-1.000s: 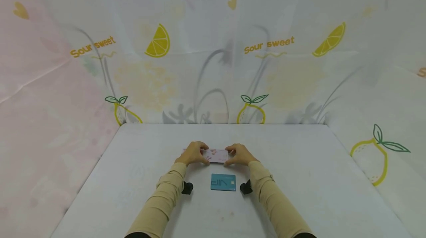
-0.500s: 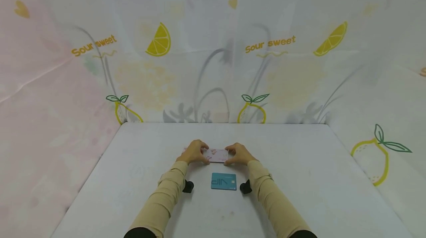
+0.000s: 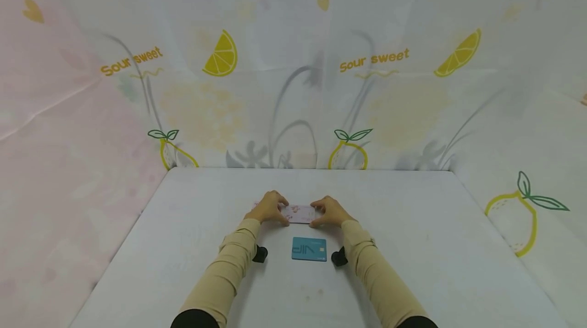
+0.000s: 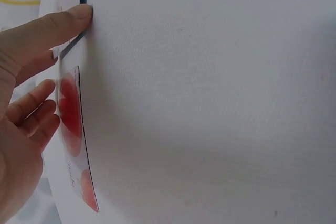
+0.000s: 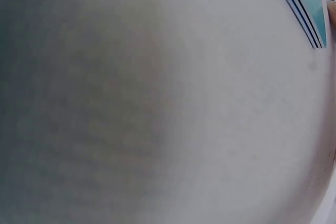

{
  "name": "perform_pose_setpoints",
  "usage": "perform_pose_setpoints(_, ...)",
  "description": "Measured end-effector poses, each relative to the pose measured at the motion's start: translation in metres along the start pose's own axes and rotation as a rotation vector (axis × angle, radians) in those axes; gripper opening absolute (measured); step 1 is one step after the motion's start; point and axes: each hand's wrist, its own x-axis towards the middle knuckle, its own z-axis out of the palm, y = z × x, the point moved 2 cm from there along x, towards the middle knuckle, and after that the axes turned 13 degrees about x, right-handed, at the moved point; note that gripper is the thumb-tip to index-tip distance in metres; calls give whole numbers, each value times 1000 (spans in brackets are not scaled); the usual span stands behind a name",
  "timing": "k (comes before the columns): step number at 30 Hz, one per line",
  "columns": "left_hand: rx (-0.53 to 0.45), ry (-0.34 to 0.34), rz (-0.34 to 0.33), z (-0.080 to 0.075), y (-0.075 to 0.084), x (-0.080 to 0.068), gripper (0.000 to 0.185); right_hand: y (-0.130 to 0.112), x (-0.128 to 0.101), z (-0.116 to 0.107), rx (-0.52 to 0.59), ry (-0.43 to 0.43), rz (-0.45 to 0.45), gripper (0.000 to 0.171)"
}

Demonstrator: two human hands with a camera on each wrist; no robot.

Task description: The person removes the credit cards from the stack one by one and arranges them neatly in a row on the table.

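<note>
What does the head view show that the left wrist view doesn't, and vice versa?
Only the head view: the blue card nearer the person, and both beige sleeves.

Only the left wrist view: the large red design on a patterned card, mostly hidden from the head camera.

Both: the left hand pinching a pale card, and the white table.

The held card [image 3: 300, 214] is pale, pink-patterned (the lettered card [image 3: 309, 249] teal).

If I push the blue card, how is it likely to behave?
The blue card would probably slide rather than roll, since it lies flat. It looks stiff, with straight edges. Layered edges in the right wrist view suggest a stack, so layers might slip apart.
</note>
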Motion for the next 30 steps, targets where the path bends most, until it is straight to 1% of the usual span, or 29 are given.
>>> perform_pose_setpoints(9,36,-13,-23,1,0,1,49,-5,-3,1,14,-14,1,58)
perform_pose_setpoints(16,32,-11,-37,2,1,-1,48,-5,-4,1,7,-23,-14,58)
perform_pose_setpoints(20,30,-6,-37,3,0,0,48,-5,-4,2,10,-21,0,58)
perform_pose_setpoints(25,30,-3,-25,3,0,-1,48,-4,-4,2,7,-22,-5,59)
perform_pose_setpoints(30,36,-1,-37,2,1,-1,47,-2,-5,2,12,-18,13,57)
